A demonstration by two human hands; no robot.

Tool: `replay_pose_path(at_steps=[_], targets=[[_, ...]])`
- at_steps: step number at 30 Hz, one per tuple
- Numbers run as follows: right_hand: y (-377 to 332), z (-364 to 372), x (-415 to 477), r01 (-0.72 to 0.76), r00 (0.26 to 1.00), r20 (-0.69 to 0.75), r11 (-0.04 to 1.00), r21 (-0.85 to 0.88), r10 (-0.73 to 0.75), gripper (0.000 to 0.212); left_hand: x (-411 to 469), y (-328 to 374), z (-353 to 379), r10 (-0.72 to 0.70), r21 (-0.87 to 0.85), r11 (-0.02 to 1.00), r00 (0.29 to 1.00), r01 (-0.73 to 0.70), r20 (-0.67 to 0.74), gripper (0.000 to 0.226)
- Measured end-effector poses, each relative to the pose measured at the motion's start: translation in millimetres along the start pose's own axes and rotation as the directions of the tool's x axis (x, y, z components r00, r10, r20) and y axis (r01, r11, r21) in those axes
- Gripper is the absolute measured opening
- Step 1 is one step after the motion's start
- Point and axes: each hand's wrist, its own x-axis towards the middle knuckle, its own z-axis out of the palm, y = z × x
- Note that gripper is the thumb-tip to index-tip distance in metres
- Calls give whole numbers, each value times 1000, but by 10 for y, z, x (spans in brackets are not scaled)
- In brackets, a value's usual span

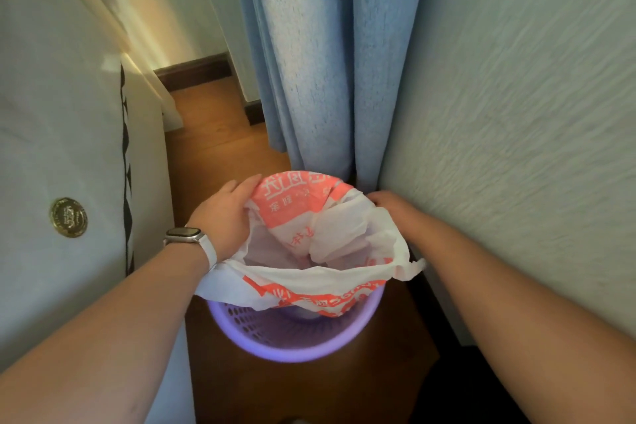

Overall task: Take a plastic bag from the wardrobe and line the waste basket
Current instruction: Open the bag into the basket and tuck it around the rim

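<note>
A purple perforated waste basket (292,337) stands on the wooden floor in a narrow gap. A white plastic bag with orange-red print (309,272) hangs open inside it, its mouth draped over the rim on the near side. My left hand (223,213), with a watch on the wrist, grips the bag's edge at the far left of the rim. My right hand (389,203) holds the bag's edge at the far right, close to the wall. The basket's bottom is hidden by the bag.
A bed with white bedding (69,148) and a round gold emblem (68,217) borders the left. A blue curtain (327,62) hangs behind the basket. A pale textured wall (516,113) closes the right side. Wooden floor (213,134) runs back to a dark skirting.
</note>
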Motion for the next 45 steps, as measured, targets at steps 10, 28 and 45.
replay_pose_path(at_steps=[10,28,45], targets=[[-141,-240,-782,399,864,-318,916,-40,-390,24,-271,336,-316,25,42,999,998,-23,-62,56],[151,290,-1747,456,831,-54,733,-505,-554,28,-1461,597,-577,46,222,962,899,-157,436,17],[378,583,-1375,365,930,161,777,-513,-331,19,-1586,311,-57,-88,319,944,868,-84,489,22]])
